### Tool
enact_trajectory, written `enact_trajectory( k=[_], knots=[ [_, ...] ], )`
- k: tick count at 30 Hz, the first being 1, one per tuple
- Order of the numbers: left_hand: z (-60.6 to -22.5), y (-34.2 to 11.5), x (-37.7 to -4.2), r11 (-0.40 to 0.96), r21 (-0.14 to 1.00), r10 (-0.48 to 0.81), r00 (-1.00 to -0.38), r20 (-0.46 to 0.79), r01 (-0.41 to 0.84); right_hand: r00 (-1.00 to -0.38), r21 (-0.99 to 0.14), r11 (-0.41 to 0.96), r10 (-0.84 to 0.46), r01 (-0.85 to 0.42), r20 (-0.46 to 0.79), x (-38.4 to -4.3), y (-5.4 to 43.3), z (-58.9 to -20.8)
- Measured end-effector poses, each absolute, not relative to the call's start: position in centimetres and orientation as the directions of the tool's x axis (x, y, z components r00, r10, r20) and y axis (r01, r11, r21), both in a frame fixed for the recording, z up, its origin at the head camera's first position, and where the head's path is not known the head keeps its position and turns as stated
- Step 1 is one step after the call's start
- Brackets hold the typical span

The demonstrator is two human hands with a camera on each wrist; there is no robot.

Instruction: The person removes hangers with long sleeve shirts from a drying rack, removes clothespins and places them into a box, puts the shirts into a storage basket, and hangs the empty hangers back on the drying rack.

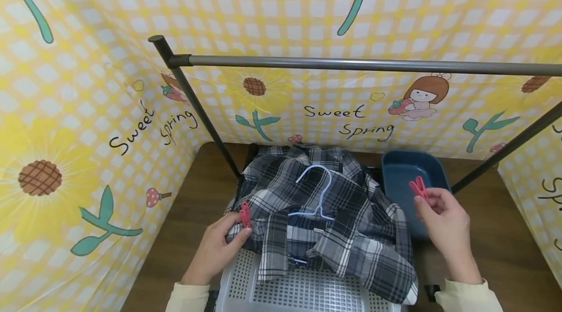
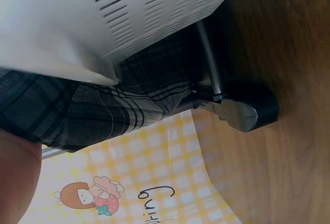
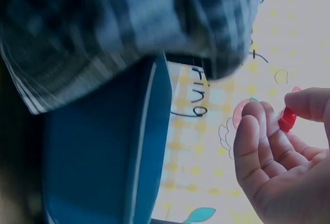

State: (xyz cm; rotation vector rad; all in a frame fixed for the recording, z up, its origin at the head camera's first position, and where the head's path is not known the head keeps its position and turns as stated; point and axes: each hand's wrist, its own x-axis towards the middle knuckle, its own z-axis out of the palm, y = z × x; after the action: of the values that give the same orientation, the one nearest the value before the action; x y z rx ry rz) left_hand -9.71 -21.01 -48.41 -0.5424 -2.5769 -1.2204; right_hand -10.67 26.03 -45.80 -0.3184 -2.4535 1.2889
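A dark rack [image 1: 351,64] stands on the brown counter [image 1: 164,243]. A blue bin [image 1: 406,173] sits near its right leg, a grey perforated basket [image 1: 237,280] in front. Yellow-checked cloth [image 1: 281,14], printed with sunflowers [image 1: 254,86] and "Sweet Spring", surrounds them.

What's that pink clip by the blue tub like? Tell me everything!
The pinkish-red clip looks like shiny plastic. Two slim arms spread in a narrow V, pointing up in the head view. The right grip pinches it below with thumb and fingers, hiding part of it. The blue tub shows behind it; nothing else visibly touches it.
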Motion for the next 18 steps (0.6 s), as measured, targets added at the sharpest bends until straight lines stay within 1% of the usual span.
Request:
enact_trajectory(
  k=[4, 8, 15, 18],
  knots=[
    [-48.4, -21.0, -9.6, 0.581, 0.717, 0.211, -0.922, 0.324, 0.385, -0.915, -0.825, 0.563, 0.357, 0.049, 0.19, -11.4, 26.9, -45.3],
    [-48.4, -21.1, -9.6, 0.58, 0.73, 0.207, -0.932, 0.298, 0.362, -0.91, -0.808, 0.587, 0.362, 0.053, 0.204, -12.2, 27.3, -45.1],
    [-48.4, -21.1, -9.7, 0.587, 0.727, 0.208, -0.934, 0.29, 0.357, -0.921, -0.735, 0.676, 0.317, 0.051, 0.227, -14.0, 27.4, -45.5],
    [-48.5, -21.1, -9.7, 0.585, 0.731, 0.207, -0.936, 0.284, 0.351, -0.93, -0.7, 0.712, 0.298, 0.066, 0.215, -14.8, 27.5, -45.7]
  ],
)
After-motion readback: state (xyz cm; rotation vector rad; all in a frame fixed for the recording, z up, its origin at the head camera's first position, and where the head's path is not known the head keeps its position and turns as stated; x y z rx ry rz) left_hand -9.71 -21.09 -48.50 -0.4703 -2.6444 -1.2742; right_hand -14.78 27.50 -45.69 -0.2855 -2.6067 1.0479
